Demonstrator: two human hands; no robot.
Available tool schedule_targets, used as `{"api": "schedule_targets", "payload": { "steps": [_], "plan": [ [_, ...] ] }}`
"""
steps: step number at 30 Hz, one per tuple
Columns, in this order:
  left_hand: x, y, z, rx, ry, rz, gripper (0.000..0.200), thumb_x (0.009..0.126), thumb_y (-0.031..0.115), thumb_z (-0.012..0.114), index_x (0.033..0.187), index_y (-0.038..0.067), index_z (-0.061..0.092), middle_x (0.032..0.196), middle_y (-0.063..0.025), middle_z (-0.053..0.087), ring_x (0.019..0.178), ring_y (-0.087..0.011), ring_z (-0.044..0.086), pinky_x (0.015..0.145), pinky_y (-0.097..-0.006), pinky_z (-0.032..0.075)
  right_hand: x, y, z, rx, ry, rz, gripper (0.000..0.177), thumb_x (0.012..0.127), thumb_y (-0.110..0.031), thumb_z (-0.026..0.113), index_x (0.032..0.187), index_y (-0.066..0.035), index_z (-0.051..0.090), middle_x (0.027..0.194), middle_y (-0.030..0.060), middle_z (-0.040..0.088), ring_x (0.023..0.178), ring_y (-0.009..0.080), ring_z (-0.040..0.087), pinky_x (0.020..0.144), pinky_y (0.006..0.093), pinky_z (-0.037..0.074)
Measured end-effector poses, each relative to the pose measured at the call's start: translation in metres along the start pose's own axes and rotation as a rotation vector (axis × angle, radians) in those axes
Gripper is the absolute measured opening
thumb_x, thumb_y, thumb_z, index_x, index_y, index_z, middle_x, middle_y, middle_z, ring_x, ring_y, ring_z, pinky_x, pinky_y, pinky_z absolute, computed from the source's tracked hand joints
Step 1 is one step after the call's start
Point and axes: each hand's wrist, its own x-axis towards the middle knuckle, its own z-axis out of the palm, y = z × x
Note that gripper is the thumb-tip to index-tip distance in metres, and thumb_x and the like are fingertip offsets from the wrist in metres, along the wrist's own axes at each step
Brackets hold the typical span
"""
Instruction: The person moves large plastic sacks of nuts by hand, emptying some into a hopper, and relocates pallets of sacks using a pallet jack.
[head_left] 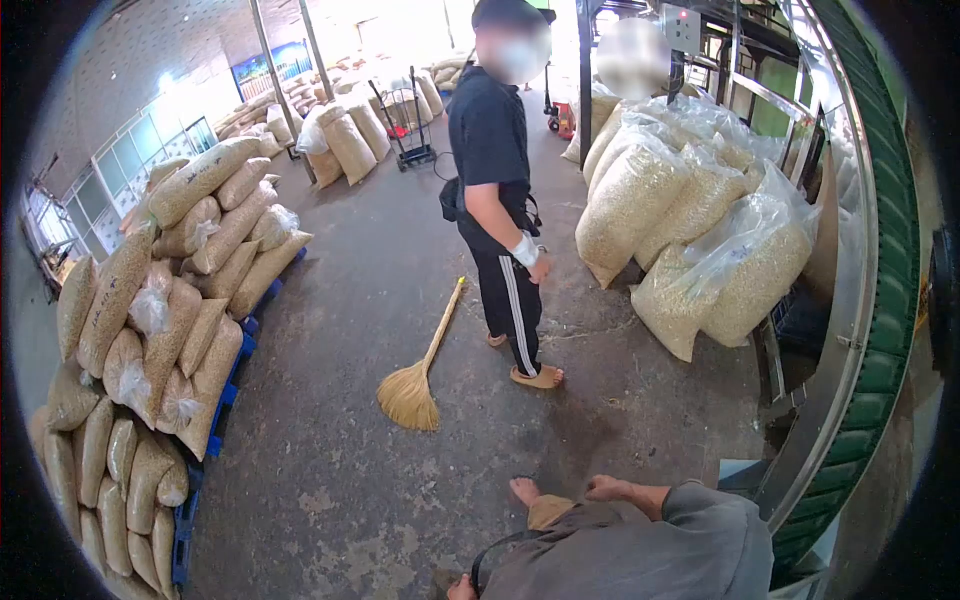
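My right hand (605,488) hangs in front of my body with its fingers curled in, and nothing shows in it. At the bottom edge my left hand (461,588) is mostly cut off, close to a black strap (492,556); its fingers cannot be made out. My grey shirt (640,550) and one bare foot (524,490) show below. On the concrete floor ahead lies a straw broom (412,392), its handle pointing away, apart from both hands. Beyond my right hand stands a person (490,150) in black, wearing tan sandals.
Filled sacks (190,330) are piled on a blue pallet (228,400) at left. Clear plastic sacks of pale grain (640,200) stand at right, beside a green conveyor belt (890,300). Behind are a hand truck (410,130), more sacks and a second person (632,60).
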Motion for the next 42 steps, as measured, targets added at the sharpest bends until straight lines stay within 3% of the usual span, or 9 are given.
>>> {"api": "schedule_targets", "payload": {
  "steps": [7, 16, 25, 27, 33, 36, 39, 40, 42],
  "plan": [
    [0.005, 0.029, 0.010, 0.021, -0.020, -0.017, 0.026, 0.084, 0.022, 0.062, 0.082, -0.004, 0.062, 0.069, -0.0098, 0.063, 0.058, -0.0209, 0.061, 0.053, -0.0332, 0.049, -0.010, 0.022, -0.019, 0.066, 0.090, 0.033, 0.042, 0.070, -0.034, 0.064, 0.098, -0.002, 0.065, 0.099, 0.0180, 0.065, 0.093, 0.0287, 0.061, 0.077, 0.0394, 0.047],
    [0.003, 0.093, 0.048, 0.008, -0.025, -0.045, 0.025, 0.084, 0.020, 0.062, 0.083, -0.005, 0.061, 0.068, -0.0099, 0.062, 0.056, -0.0208, 0.061, 0.050, -0.0329, 0.049, -0.028, 0.049, -0.077, 0.171, 0.085, 0.171, 0.039, 0.072, -0.025, 0.060, 0.101, 0.001, 0.063, 0.098, 0.0175, 0.065, 0.093, 0.0253, 0.061, 0.080, 0.0370, 0.048],
    [0.030, 0.213, 0.159, -0.062, -0.149, -0.009, 0.027, 0.084, 0.022, 0.062, 0.086, -0.005, 0.064, 0.073, -0.0108, 0.065, 0.059, -0.0198, 0.062, 0.052, -0.0314, 0.048, -0.026, 0.125, -0.149, 0.376, 0.360, 0.196, 0.032, 0.076, -0.023, 0.059, 0.097, 0.001, 0.062, 0.078, 0.0096, 0.062, 0.068, 0.0181, 0.058, 0.059, 0.0343, 0.047],
    [0.044, 0.241, 0.189, 0.108, -0.168, 0.039, 0.032, 0.084, 0.028, 0.062, 0.092, -0.004, 0.065, 0.077, -0.0103, 0.066, 0.066, -0.0201, 0.063, 0.059, -0.0323, 0.049, -0.040, 0.127, -0.171, 0.596, 0.385, 0.369, 0.025, 0.076, -0.018, 0.059, 0.092, 0.001, 0.062, 0.069, 0.0081, 0.058, 0.056, 0.0154, 0.054, 0.050, 0.0316, 0.044],
    [0.078, 0.323, 0.274, 0.458, -0.334, 0.236, 0.049, 0.081, 0.047, 0.057, 0.099, 0.002, 0.066, 0.094, -0.0133, 0.067, 0.082, -0.0223, 0.064, 0.074, -0.0372, 0.049, -0.043, 0.255, -0.144, 0.774, 0.694, 0.293, 0.022, 0.076, -0.006, 0.052, 0.095, 0.001, 0.060, 0.066, 0.0079, 0.057, 0.051, 0.0173, 0.054, 0.044, 0.0321, 0.043],
    [0.088, 0.351, 0.304, 0.658, -0.327, 0.435, 0.041, 0.085, 0.036, 0.056, 0.102, 0.001, 0.064, 0.102, -0.0151, 0.065, 0.090, -0.0215, 0.062, 0.079, -0.0354, 0.048, -0.083, 0.229, -0.133, 0.964, 0.811, 0.476, 0.020, 0.074, -0.007, 0.054, 0.090, 0.002, 0.061, 0.065, 0.0085, 0.058, 0.053, 0.0181, 0.056, 0.046, 0.0323, 0.044],
    [0.042, 0.401, 0.309, 0.647, -0.424, 0.319, 0.044, 0.079, 0.046, 0.059, 0.093, 0.004, 0.068, 0.081, -0.0091, 0.067, 0.072, -0.0191, 0.064, 0.062, -0.0346, 0.049, -0.079, 0.277, -0.071, 0.887, 0.788, 0.646, 0.019, 0.074, -0.010, 0.054, 0.090, -0.001, 0.061, 0.065, 0.0077, 0.056, 0.052, 0.0181, 0.055, 0.046, 0.0317, 0.044],
    [0.071, 0.385, 0.317, 0.712, -0.392, 0.488, 0.045, 0.079, 0.046, 0.059, 0.092, 0.003, 0.068, 0.079, -0.0094, 0.067, 0.070, -0.0202, 0.064, 0.064, -0.0350, 0.049, -0.081, 0.273, -0.061, 0.894, 0.767, 0.676, 0.019, 0.075, -0.010, 0.054, 0.091, -0.001, 0.061, 0.066, 0.0076, 0.056, 0.053, 0.0180, 0.055, 0.047, 0.0318, 0.043],
    [0.085, 0.380, 0.326, 0.701, -0.441, 0.476, 0.046, 0.079, 0.046, 0.059, 0.091, 0.003, 0.067, 0.079, -0.0098, 0.067, 0.070, -0.0204, 0.064, 0.064, -0.0350, 0.049, -0.074, 0.245, -0.064, 0.953, 0.712, 0.712, 0.020, 0.075, -0.011, 0.054, 0.092, -0.002, 0.060, 0.069, 0.0074, 0.056, 0.055, 0.0178, 0.054, 0.049, 0.0319, 0.043]
  ]
}}
